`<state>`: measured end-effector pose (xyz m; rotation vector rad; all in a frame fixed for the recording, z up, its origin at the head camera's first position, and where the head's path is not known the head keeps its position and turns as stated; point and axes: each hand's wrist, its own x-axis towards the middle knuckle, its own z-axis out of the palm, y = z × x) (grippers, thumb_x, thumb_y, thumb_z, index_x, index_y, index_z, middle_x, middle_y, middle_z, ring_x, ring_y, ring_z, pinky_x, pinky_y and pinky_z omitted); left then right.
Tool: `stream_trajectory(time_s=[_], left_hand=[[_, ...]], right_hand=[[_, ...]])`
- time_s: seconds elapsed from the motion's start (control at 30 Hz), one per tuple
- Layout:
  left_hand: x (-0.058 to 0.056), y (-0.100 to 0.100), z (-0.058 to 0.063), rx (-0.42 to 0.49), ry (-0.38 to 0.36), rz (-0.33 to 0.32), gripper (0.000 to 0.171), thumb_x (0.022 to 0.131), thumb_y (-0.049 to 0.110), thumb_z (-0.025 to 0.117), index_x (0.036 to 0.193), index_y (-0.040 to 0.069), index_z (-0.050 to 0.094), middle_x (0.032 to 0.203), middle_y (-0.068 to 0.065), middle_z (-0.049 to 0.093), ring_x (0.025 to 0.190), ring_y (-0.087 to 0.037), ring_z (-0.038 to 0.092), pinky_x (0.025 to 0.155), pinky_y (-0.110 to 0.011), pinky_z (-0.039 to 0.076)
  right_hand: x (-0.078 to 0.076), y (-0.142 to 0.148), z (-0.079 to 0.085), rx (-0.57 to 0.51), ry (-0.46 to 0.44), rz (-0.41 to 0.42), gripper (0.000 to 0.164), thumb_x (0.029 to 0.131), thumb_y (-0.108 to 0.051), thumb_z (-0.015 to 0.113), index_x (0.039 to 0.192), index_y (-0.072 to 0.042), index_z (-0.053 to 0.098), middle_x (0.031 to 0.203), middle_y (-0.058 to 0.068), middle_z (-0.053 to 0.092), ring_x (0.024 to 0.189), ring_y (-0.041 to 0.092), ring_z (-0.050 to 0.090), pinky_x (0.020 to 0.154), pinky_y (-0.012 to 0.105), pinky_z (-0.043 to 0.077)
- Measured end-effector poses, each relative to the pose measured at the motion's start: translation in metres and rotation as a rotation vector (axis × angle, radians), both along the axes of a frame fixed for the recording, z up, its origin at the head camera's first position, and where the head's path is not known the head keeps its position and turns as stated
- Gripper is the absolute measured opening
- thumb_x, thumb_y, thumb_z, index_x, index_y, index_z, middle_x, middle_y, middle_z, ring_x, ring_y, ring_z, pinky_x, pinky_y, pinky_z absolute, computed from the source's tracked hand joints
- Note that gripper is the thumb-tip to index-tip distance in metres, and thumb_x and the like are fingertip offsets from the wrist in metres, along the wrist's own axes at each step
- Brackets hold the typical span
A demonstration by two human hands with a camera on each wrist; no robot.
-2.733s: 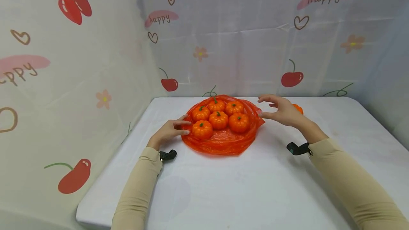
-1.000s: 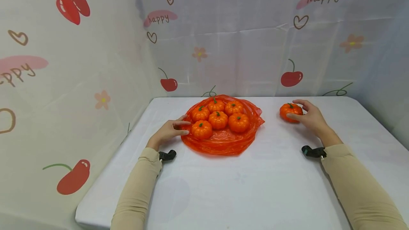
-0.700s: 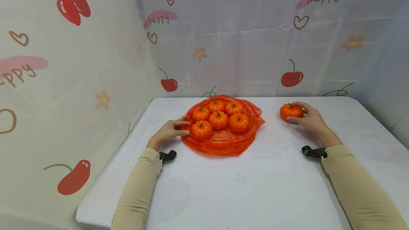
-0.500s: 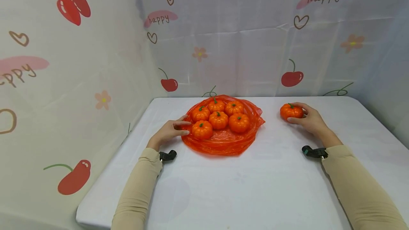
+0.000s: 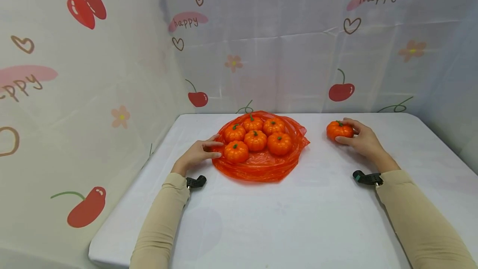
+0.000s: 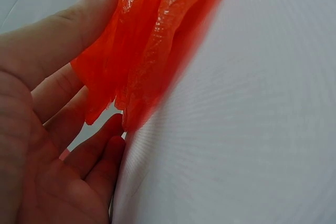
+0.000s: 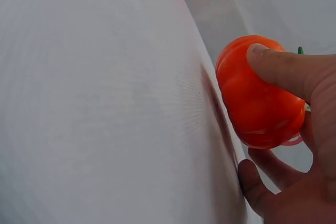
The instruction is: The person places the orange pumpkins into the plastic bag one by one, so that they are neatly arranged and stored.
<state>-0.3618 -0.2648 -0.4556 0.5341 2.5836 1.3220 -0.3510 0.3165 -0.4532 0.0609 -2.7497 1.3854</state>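
A red plastic bag [image 5: 257, 173] lies spread on the white table, with several small orange pumpkins [image 5: 255, 140] with green stems grouped on it. At its left edge, my left hand [image 5: 196, 152] pinches the gathered plastic; the left wrist view has the thumb [image 6: 79, 27] in front of the bag [image 6: 152, 40] and fingers behind. Apart from the bag, on the right, my right hand [image 5: 364, 138] grips a single pumpkin [image 5: 339, 130]. In the right wrist view the thumb presses this pumpkin [image 7: 257, 103] from one side; some fingers are hidden behind it.
The white-covered table [image 5: 276, 227] reaches back to a curtain [image 5: 284, 61] printed with cherries, hearts and flowers. Another printed sheet [image 5: 123, 74] hangs along the left side. A black wrist camera [image 5: 367, 177] sits on the right wrist, another [image 5: 196, 182] on the left.
My right hand has gone from the bag's right edge over to the lone pumpkin and taken hold of it. Over the last second it barely shifts. My left hand stays at the bag.
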Motion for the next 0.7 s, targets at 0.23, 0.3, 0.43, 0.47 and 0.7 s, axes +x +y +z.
stream_trajectory(time_s=[0.23, 0.3, 0.43, 0.47, 0.7], left_hand=[[0.000, 0.000, 0.001, -0.009, -0.019, 0.019, 0.049, 0.088, 0.042, 0.081, 0.134, 0.029, 0.070, 0.168, 0.008, 0.035, 0.160, -0.024, 0.022, 0.129, -0.050, 0.022], [0.000, 0.000, 0.001, -0.012, -0.018, 0.018, 0.050, 0.088, 0.043, 0.081, 0.134, 0.029, 0.070, 0.168, 0.008, 0.035, 0.160, -0.024, 0.022, 0.129, -0.051, 0.022], [0.000, 0.001, 0.001, -0.011, -0.015, 0.011, 0.051, 0.087, 0.044, 0.081, 0.135, 0.029, 0.070, 0.168, 0.006, 0.034, 0.160, -0.026, 0.021, 0.128, -0.052, 0.024], [0.000, 0.001, 0.001, -0.011, -0.012, 0.011, 0.051, 0.087, 0.045, 0.081, 0.134, 0.030, 0.070, 0.168, 0.006, 0.034, 0.160, -0.026, 0.022, 0.128, -0.051, 0.025], [-0.001, 0.000, 0.000, -0.007, -0.013, 0.020, 0.051, 0.086, 0.046, 0.081, 0.133, 0.031, 0.071, 0.168, 0.007, 0.034, 0.160, -0.024, 0.023, 0.128, -0.050, 0.026]], right_hand=[[0.002, -0.004, 0.007, -0.004, 0.019, 0.009, 0.085, 0.093, -0.042, 0.076, 0.160, -0.011, 0.033, 0.166, 0.024, 0.027, 0.144, 0.056, 0.028, 0.116, 0.073, 0.030], [0.001, -0.005, 0.010, -0.001, 0.022, 0.017, 0.086, 0.093, -0.043, 0.076, 0.160, -0.012, 0.034, 0.166, 0.024, 0.028, 0.144, 0.056, 0.028, 0.115, 0.074, 0.031], [0.004, -0.007, 0.019, 0.008, 0.032, 0.046, 0.085, 0.092, -0.044, 0.077, 0.160, -0.013, 0.035, 0.165, 0.025, 0.029, 0.144, 0.058, 0.029, 0.113, 0.075, 0.032], [0.004, -0.008, 0.022, 0.011, 0.036, 0.056, 0.084, 0.093, -0.042, 0.077, 0.160, -0.013, 0.035, 0.165, 0.025, 0.030, 0.143, 0.058, 0.030, 0.112, 0.076, 0.032], [0.010, -0.014, 0.038, 0.031, 0.033, 0.090, 0.084, 0.092, -0.043, 0.077, 0.159, -0.015, 0.036, 0.162, 0.028, 0.031, 0.141, 0.061, 0.032, 0.108, 0.075, 0.038]])
